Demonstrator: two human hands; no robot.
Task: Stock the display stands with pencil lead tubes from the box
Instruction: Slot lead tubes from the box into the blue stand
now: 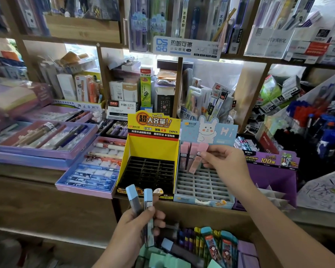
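Above the pale-blue slotted display stand [193, 199], the right hand [223, 161] pinches a pink plastic lead tube [195, 165] near its cap; the left hand [131, 231] grips two blue-capped tubes [148, 198], which look light, rigid and likely slippery.

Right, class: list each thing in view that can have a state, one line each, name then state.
yellow stand, upright, slots all empty
blue stand, upright, mostly empty
stocked pink tubes, standing in the blue stand's back left slots
held pink tube, tilted over the blue stand's back row, pinched by the right hand
blue-capped tubes, two, upright, gripped in the left hand
box, open, holding more tubes
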